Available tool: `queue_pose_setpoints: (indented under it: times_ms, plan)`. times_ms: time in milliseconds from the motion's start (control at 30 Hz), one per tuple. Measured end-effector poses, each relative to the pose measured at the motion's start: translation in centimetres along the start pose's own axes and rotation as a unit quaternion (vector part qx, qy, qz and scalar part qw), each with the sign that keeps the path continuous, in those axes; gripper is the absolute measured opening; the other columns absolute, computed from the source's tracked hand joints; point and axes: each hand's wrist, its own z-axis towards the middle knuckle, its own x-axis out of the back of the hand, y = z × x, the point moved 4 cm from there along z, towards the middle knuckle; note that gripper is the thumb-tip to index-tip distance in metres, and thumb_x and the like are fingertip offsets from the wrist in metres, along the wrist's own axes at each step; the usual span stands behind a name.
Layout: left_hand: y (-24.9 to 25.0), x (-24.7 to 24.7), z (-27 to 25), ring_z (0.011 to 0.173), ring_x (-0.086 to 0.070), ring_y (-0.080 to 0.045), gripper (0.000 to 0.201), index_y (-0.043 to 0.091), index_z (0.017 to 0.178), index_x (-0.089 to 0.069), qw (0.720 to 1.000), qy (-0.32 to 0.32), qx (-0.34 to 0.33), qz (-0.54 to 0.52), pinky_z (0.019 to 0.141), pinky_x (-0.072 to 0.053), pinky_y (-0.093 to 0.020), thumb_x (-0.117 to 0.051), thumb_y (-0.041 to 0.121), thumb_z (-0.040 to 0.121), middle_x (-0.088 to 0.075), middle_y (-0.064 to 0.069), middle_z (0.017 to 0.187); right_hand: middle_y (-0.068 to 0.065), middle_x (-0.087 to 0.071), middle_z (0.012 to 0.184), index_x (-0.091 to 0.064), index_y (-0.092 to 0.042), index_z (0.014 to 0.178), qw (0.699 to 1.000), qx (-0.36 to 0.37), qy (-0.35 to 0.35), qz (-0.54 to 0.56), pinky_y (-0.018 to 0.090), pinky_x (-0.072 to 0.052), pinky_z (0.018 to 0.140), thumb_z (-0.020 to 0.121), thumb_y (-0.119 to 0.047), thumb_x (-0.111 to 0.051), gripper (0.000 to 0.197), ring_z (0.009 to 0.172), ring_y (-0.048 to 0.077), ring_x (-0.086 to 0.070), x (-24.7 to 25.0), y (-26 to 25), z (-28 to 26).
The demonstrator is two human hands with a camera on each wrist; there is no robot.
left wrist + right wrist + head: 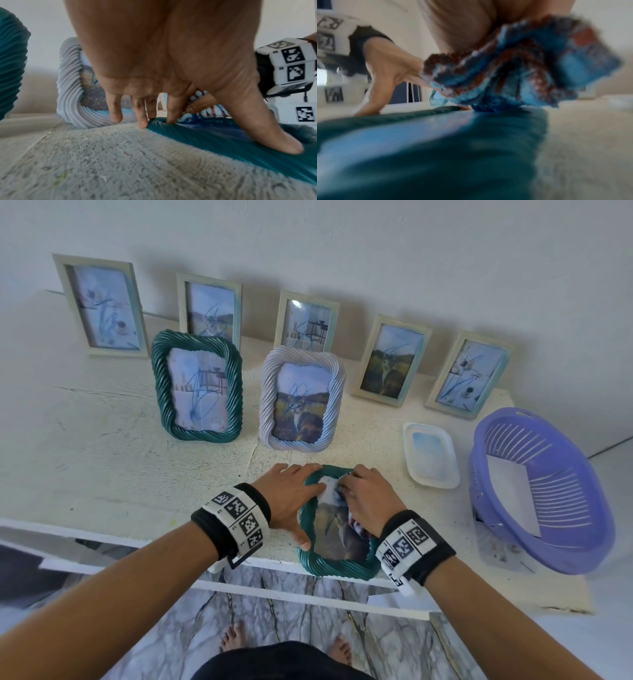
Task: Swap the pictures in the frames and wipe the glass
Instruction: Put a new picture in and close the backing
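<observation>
Head view: left hand [291,494], fingers [143,119] spread straight, presses the left rim of a green frame [334,566] lying flat at the surface's [102,467] near edge. Right hand [368,494], fingers curled, bunches a blue-and-red cloth [513,75] onto its glass. Behind stand a second green frame [157,378] and a lilac frame [337,392]; right, a purple basket [589,529].

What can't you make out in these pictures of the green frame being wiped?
- Flat green twisted-rim frame: the glass's far end, head view, covered by both hands.
- Blue and red cloth: weave and contact with the glass, right wrist view, motion blur.
- White sheet in purple plastic basket: any print, too small.
</observation>
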Motion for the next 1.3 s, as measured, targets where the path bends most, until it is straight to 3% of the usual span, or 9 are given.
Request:
queue_pose_setpoints:
  times_ms: [133, 400, 533, 633, 733, 833, 933, 1100, 1300]
  plan:
    - [0.1, 0.0, 0.1, 0.142, -0.023, -0.03, 0.114, 0.022, 0.15, -0.025, 1.0, 0.002, 0.001, -0.002, 0.116, -0.02, -0.045, -0.067, 0.079, 0.06, -0.005, -0.007, 0.16, 0.009, -0.055, 0.111, -0.066, -0.012, 0.116, 0.994, 0.03, -0.014, 0.103, 0.037, -0.045, 0.088, 0.09, -0.008, -0.055, 0.028, 0.097, 0.03, -0.054, -0.7, -0.4, -2.8]
    - [0.0, 0.0, 0.0, 0.142, -0.023, -0.028, 0.115, 0.022, 0.151, -0.023, 1.0, 0.003, 0.002, -0.006, 0.116, -0.02, -0.044, -0.066, 0.079, 0.061, -0.005, -0.007, 0.16, 0.011, -0.056, 0.114, -0.063, -0.007, 0.116, 1.0, -0.002, -0.002, 0.031, 0.031, -0.035, 0.087, 0.097, -0.012, -0.046, 0.026, 0.105, 0.029, -0.049, 0.7, 0.1, -0.7]
    - [0.1, 0.1, 0.0, 0.141, -0.024, -0.03, 0.115, 0.021, 0.151, -0.024, 1.0, 0.001, 0.004, -0.004, 0.116, -0.02, -0.045, -0.067, 0.078, 0.061, -0.005, -0.007, 0.16, 0.009, -0.055, 0.106, -0.068, -0.012, 0.109, 0.994, 0.052, -0.045, 0.082, 0.043, -0.046, 0.084, 0.089, -0.011, -0.055, 0.024, 0.091, 0.031, -0.054, -1.4, -1.2, -2.7]
    - [0.0, 0.1, -0.1, 0.142, -0.023, -0.028, 0.113, 0.022, 0.151, -0.024, 1.0, 0.001, 0.003, -0.006, 0.116, -0.02, -0.044, -0.067, 0.078, 0.062, -0.004, -0.006, 0.16, 0.008, -0.056, 0.107, -0.068, -0.016, 0.112, 0.993, 0.072, -0.062, 0.074, 0.039, -0.045, 0.084, 0.088, -0.01, -0.054, 0.028, 0.088, 0.031, -0.055, -1.2, -0.6, -3.2]
    - [0.2, 0.2, -0.2, 0.14, -0.027, -0.03, 0.113, 0.022, 0.15, -0.027, 1.0, 0.001, 0.005, -0.001, 0.115, -0.024, -0.046, -0.067, 0.079, 0.061, -0.008, -0.008, 0.159, 0.008, -0.055, 0.111, -0.065, -0.014, 0.118, 0.998, 0.019, -0.029, 0.044, 0.029, -0.036, 0.082, 0.095, -0.012, -0.048, 0.029, 0.095, 0.03, -0.054, 0.0, 0.9, -1.5]
    - [0.3, 0.3, -0.2, 0.137, -0.031, -0.031, 0.112, 0.022, 0.147, -0.03, 1.0, 0.003, 0.009, 0.002, 0.112, -0.027, -0.046, -0.068, 0.079, 0.06, -0.011, -0.009, 0.158, 0.009, -0.054, 0.11, -0.065, -0.011, 0.116, 0.998, -0.029, -0.007, 0.06, 0.035, -0.042, 0.08, 0.096, -0.015, -0.047, 0.027, 0.096, 0.032, -0.052, 0.0, 1.1, -0.4]
    - [0.3, 0.4, -0.2, 0.138, -0.03, -0.03, 0.112, 0.022, 0.148, -0.029, 1.0, 0.004, 0.01, -0.001, 0.113, -0.026, -0.046, -0.069, 0.078, 0.06, -0.01, -0.008, 0.158, 0.006, -0.055, 0.106, -0.068, -0.013, 0.108, 0.996, 0.02, -0.014, 0.083, 0.042, -0.046, 0.08, 0.092, -0.014, -0.051, 0.023, 0.089, 0.03, -0.054, -1.2, -0.7, -1.7]
    - [0.2, 0.2, -0.2, 0.141, -0.025, -0.029, 0.113, 0.023, 0.15, -0.025, 1.0, -0.001, 0.009, -0.009, 0.115, -0.022, -0.046, -0.069, 0.077, 0.061, -0.006, -0.006, 0.16, 0.006, -0.058, 0.108, -0.07, -0.016, 0.111, 0.988, 0.089, -0.07, 0.1, 0.033, -0.04, 0.081, 0.091, -0.013, -0.054, 0.026, 0.088, 0.029, -0.053, -1.1, -1.8, -3.9]
    - [0.2, 0.3, -0.2, 0.139, -0.028, -0.031, 0.112, 0.023, 0.149, -0.028, 1.0, -0.005, 0.013, -0.001, 0.113, -0.026, -0.049, -0.068, 0.079, 0.06, -0.008, -0.007, 0.158, 0.011, -0.063, 0.096, -0.072, -0.008, 0.101, 0.998, 0.042, 0.016, 0.043, 0.036, -0.048, 0.077, 0.083, -0.003, -0.064, 0.02, 0.085, 0.029, -0.057, 1.4, -1.7, -1.3]
